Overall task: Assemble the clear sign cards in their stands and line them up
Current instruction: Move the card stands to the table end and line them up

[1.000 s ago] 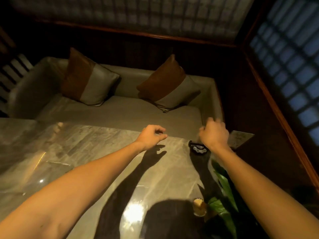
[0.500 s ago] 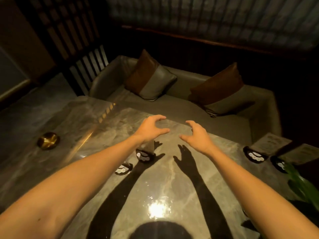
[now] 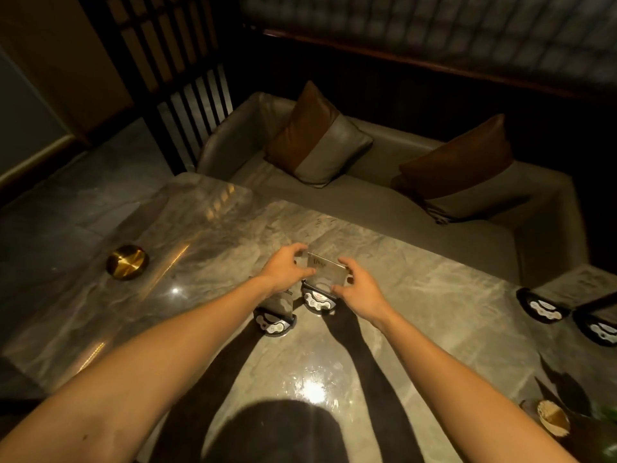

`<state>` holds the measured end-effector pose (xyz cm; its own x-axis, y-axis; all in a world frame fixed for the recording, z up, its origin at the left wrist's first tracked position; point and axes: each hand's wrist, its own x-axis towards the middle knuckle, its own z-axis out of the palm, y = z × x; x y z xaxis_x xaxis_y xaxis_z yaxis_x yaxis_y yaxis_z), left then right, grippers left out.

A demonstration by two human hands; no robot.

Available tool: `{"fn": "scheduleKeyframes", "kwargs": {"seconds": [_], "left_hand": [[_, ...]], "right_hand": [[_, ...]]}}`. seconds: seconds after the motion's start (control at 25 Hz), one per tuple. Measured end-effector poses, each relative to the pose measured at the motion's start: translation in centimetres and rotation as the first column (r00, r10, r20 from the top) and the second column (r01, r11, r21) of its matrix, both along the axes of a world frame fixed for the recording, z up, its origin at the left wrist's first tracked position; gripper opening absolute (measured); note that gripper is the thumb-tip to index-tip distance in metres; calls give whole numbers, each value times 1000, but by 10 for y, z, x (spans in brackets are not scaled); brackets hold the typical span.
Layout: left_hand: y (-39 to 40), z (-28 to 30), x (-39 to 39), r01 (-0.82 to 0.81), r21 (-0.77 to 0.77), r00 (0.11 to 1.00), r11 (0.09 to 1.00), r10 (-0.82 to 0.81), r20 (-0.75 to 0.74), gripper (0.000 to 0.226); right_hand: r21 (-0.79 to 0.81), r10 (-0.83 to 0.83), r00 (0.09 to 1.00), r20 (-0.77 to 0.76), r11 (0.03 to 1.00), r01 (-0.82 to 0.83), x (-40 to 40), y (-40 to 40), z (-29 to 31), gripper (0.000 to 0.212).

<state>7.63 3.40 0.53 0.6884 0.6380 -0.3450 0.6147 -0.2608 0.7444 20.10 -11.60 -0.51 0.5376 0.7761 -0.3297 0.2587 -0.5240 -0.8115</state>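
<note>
A clear sign card point(image 3: 325, 270) stands in a black stand point(image 3: 318, 299) near the middle of the marble table point(image 3: 417, 295). My left hand point(image 3: 288, 267) grips its left edge and my right hand point(image 3: 355, 284) grips its right edge. Just left and nearer to me, a second card point(image 3: 280, 304) sits in its own black stand point(image 3: 275, 324), partly behind my left wrist. Two more black stands point(image 3: 541, 307) point(image 3: 597, 324) with clear cards stand at the table's right edge.
A round brass dish point(image 3: 127, 262) sits on the table's left side. A small shell-like cup point(image 3: 552, 417) and green leaves point(image 3: 607, 426) are at the near right. A grey sofa point(image 3: 384, 198) with two brown-and-grey cushions lies beyond the far edge.
The view swung left from the right-hand stands. Both hands, open above the table half a second ago, have come down and closed on the card in the middle stand.
</note>
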Motion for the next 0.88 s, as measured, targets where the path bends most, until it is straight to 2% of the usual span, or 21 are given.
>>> {"fn": "scheduleKeyframes", "kwargs": {"seconds": [0.2,0.44,0.68,0.88], "left_hand": [[12,-17,4,9,-30,998,1000,-10,-56,51],[8,-20,49,128,-27,991,991,-129,-42,20],[-40,-20,142,215,20,975,976,-216,54,14],[-102,-26,230,218,72,959,973,-227,168,12]], "right_hand": [[3,-56,996,63,998,56,11,14,-28,23],[15,-86,988,125,996,85,53,-5,-31,20],[-35,-105,971,215,993,115,141,-66,-10,17],[-76,-93,941,324,989,124,224,-127,11,16]]}}
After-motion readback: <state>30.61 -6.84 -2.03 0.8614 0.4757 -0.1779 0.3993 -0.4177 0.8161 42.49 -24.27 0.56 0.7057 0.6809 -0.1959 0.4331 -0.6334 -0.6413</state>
